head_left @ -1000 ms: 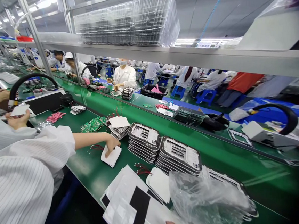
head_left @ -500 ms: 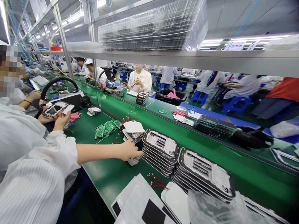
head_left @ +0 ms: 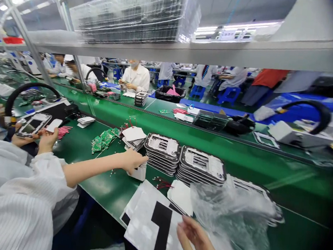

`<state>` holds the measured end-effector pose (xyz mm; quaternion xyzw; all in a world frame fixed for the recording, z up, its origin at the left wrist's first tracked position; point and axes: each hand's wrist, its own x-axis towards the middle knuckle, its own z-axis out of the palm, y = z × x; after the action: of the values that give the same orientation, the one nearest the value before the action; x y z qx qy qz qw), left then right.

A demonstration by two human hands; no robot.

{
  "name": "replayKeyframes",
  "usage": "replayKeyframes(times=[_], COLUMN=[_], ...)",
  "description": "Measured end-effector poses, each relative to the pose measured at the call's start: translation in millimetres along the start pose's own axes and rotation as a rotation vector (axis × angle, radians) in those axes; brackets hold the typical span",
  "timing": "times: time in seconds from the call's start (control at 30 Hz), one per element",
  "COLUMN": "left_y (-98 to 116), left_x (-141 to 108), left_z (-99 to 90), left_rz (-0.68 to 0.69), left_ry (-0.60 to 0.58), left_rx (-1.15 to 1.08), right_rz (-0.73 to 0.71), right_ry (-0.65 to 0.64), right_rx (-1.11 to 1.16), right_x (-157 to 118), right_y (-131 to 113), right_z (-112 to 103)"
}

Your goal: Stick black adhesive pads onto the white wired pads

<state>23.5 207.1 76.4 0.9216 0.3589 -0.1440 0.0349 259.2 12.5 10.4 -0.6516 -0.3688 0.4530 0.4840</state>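
My left hand (head_left: 134, 162) reaches across the bench from the left. Its curled fingers are closed around white rectangular cards (head_left: 139, 172), just in front of a stack of similar white cards (head_left: 134, 134); how many it grips is hidden. My right hand (head_left: 199, 242) comes in at the bottom, thumb and fingers apart with nothing between them. Beneath and beside it lie white sheets with a black patch (head_left: 143, 216). Black-rimmed white plastic frames stand in a left stack (head_left: 162, 152) and a right stack (head_left: 202, 165), beyond both hands.
Crumpled clear plastic (head_left: 234, 212) partly covers more frames at right. White cards (head_left: 181, 198) and red-black wires (head_left: 163, 184) lie near the sheets. Green circuit boards (head_left: 104, 139) lie left of my left hand. A co-worker's hand (head_left: 47, 140) is at far left; a shelf (head_left: 219, 50) spans overhead.
The view has swung to the right. My right hand has come into sight over the sheets. My left hand stays by the white cards, its fingers more curled.
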Motion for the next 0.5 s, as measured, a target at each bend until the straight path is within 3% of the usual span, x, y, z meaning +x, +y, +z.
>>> replayKeyframes(times=[0.17,0.27,0.33,0.43,0.5], left_y=[49.4,67.8,69.9,63.2,55.9], left_x=[-13.2,-24.7,-28.4,-24.4,-16.4], left_z=[-70.3,-98.7,-108.1,-111.7,-109.1], left_rz=[0.186,0.242,0.234,0.243,0.226], left_ry=[0.191,0.302,0.309,0.193,0.192], left_rx=[-0.155,-0.229,-0.34,-0.498,-0.532], right_rz=[-0.415,-0.494,-0.504,-0.469,-0.399], right_ry=[0.025,-0.175,-0.266,-0.279,-0.279], right_rx=[-0.22,-0.309,-0.339,-0.248,-0.12], right_x=[6.0,10.6,12.5,23.1,38.4], right_y=[-108.9,-151.0,-162.7,-161.6,-154.8], right_z=[23.6,20.7,17.0,16.0,18.7])
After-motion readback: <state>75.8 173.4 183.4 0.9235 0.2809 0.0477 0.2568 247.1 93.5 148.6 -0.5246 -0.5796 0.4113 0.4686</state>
